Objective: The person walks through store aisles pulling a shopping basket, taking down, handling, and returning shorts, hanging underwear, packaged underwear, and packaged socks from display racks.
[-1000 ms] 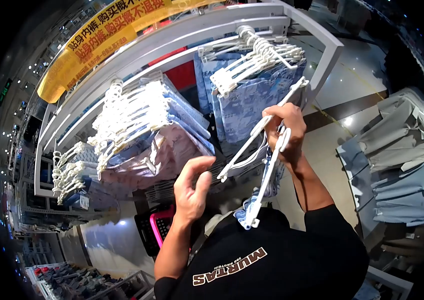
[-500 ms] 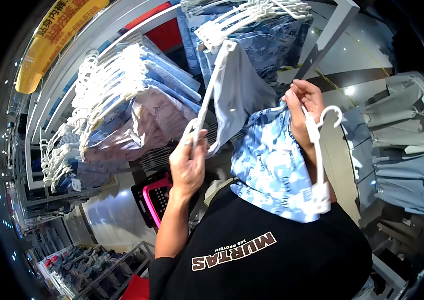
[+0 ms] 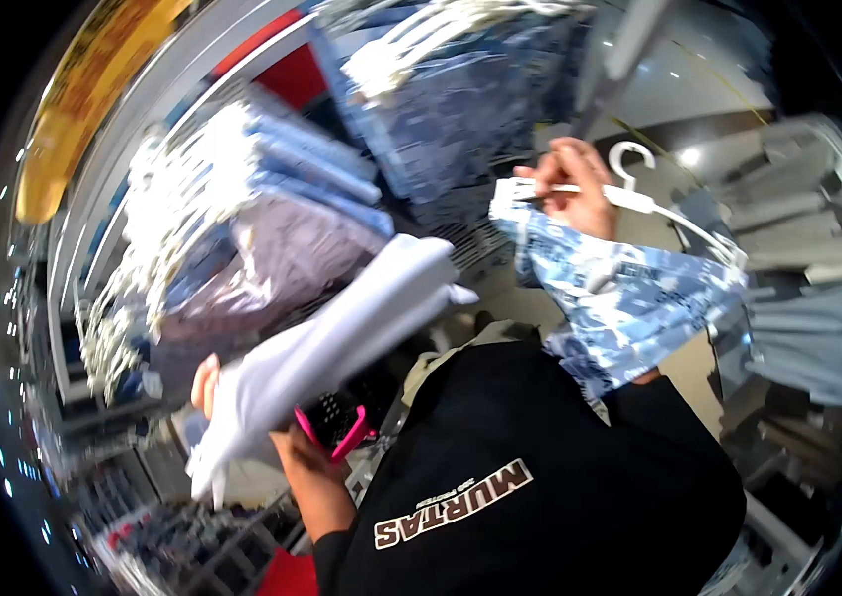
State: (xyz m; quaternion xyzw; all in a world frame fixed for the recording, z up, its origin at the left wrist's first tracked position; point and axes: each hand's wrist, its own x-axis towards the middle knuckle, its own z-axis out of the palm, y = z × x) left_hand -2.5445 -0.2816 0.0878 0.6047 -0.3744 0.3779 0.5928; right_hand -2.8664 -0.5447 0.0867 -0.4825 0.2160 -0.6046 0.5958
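Head view: on the right, the right hand (image 3: 580, 194) pinches a white hanger (image 3: 629, 199) between bent fingers, and blue patterned underwear (image 3: 629, 293) hangs from it. On the left, a plain pale garment (image 3: 336, 343) (blurred) covers most of the left hand (image 3: 205, 385), so I cannot tell how its fingers close. Beyond, pink underwear (image 3: 277, 263) hangs far left.

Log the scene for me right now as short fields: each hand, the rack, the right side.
Left hand: holds pale garment, partly hidden behind it
Right hand: fingers on white hanger bearing blue patterned garment
Hanger hook: off any rail
Rack: pinkish garment and blue garments
Right side: grey garments
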